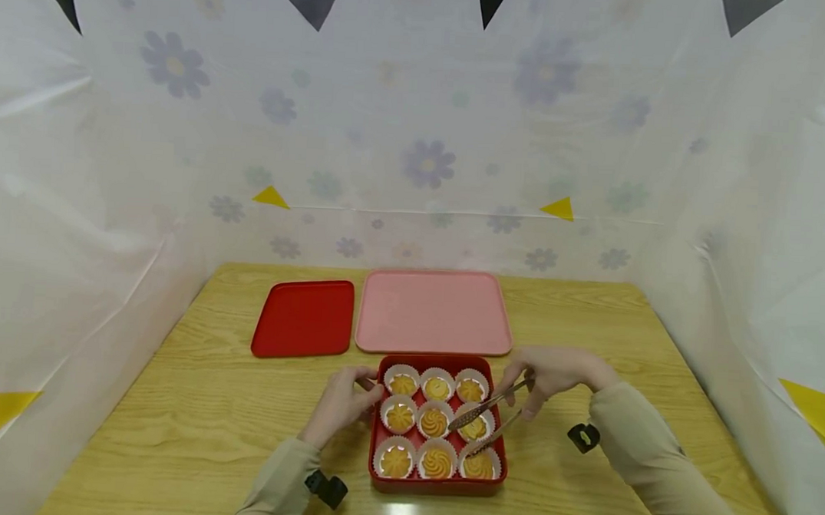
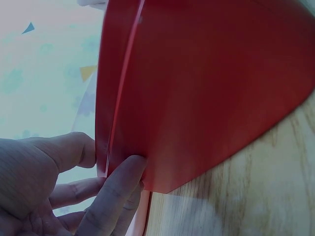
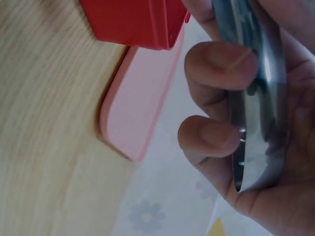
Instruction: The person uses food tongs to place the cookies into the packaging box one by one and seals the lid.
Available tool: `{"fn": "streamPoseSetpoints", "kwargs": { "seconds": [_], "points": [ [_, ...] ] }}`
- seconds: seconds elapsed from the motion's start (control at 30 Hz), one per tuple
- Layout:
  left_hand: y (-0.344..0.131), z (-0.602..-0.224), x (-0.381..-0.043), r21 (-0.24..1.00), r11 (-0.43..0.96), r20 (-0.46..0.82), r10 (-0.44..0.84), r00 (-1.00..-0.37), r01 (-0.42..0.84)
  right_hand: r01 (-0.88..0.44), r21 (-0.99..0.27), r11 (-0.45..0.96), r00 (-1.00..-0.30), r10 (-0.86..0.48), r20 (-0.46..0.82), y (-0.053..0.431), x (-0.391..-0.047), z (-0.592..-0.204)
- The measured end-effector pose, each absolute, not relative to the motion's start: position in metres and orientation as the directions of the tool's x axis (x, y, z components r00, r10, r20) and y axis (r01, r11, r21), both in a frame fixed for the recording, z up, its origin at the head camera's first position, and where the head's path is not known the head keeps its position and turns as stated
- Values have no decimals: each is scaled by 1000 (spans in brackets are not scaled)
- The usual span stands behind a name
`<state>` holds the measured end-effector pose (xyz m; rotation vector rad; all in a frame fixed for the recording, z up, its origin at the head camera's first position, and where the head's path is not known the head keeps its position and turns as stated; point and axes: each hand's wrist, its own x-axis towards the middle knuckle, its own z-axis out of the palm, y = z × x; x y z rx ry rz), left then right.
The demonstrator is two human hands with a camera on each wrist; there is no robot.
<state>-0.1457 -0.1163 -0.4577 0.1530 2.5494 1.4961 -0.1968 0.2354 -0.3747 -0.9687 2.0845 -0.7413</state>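
Note:
A red box [image 1: 437,487] holds several piped cookies in white paper cups, laid out in rows. My left hand [image 1: 342,402] is at the box's left side, its thumb at the rim and its fingers against the outer wall. In the left wrist view, that red wall [image 2: 206,93] lies close beside the fingers [image 2: 118,191]. My right hand [image 1: 552,375] grips metal tongs [image 1: 492,403] near their back end. Their two arms stand apart over the box, around the right-hand cookies, with the tips near the swirl cookie [image 1: 434,423] and the front-right cookie [image 1: 478,466].
A pink tray [image 1: 434,312] lies right behind the box, and a smaller red tray [image 1: 304,319] lies to its left. Wooden tabletop [image 1: 191,409] extends on both sides. White patterned sheeting [image 1: 363,132] encloses the table at the back and sides.

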Motion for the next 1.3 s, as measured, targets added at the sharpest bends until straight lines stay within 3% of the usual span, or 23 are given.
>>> {"fn": "streamPoseSetpoints", "kwargs": {
  "seconds": [0.3, 0.5, 0.8, 1.0, 1.3],
  "points": [
    [-117, -458, -145, 876, 482, -105, 181, -978, -5, -426, -845, 324, -474, -875, -97, 261, -197, -408],
    [-117, -458, -145, 872, 489, -103, 173, -979, -5, -325, -884, 335, -616, -785, -71, 270, -190, -424],
    [-117, -458, -145, 864, 503, -85, 165, -983, 9, -68, -931, 357, -853, -504, -131, 273, -182, -442],
    [-116, -458, -145, 862, 507, -77, 164, -983, 17, -23, -950, 313, -920, -378, -102, 271, -177, -450],
    [-116, -456, -144, 885, 465, -110, 195, -975, -7, -22, -967, 256, -965, -258, -46, 273, -176, -459]
  ]
}}
